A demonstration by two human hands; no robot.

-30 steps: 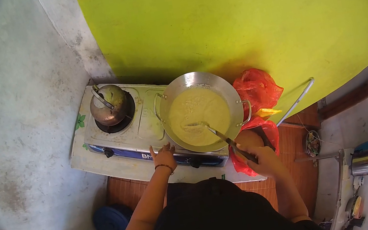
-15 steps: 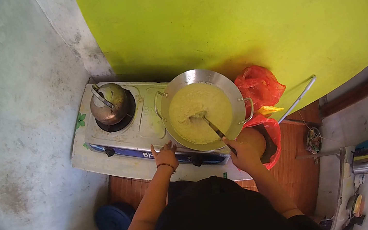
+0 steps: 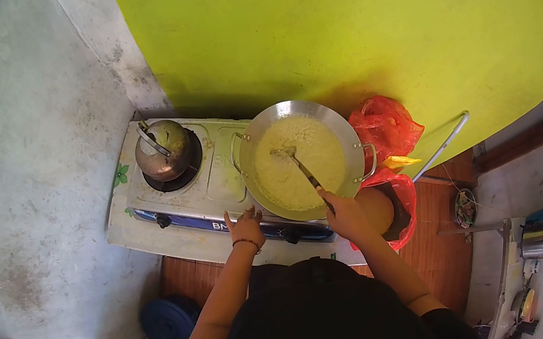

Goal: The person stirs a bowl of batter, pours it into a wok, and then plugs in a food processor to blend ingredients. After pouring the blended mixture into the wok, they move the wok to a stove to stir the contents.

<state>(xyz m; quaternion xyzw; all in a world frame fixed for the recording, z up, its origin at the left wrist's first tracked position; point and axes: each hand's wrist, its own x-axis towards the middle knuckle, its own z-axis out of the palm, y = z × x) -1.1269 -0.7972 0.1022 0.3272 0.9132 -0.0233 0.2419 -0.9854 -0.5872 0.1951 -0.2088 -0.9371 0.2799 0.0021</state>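
My right hand (image 3: 347, 216) is closed around the handle of a spatula (image 3: 305, 172). The spatula's flat end sits in a pale yellow, frothy liquid (image 3: 317, 161). A wide metal wok (image 3: 344, 122) with two loop handles holds this liquid on the right side of a two-burner gas stove (image 3: 218, 161). At the stove's front edge, left of the wok, my left hand (image 3: 246, 227) has its fingers apart and nothing in it. A dark bracelet circles that wrist.
A tarnished kettle (image 3: 164, 153) stands on the left burner. Right of the wok are red plastic bags (image 3: 387, 127), one around a round brown container (image 3: 379, 210). A blue round lid or tub (image 3: 170, 325) is at lower left. A green wall (image 3: 346, 18) rises behind the stove.
My right hand has shifted slightly left and up, and the spatula's end has moved toward the wok's far left side. My left hand stays by the stove's front edge.
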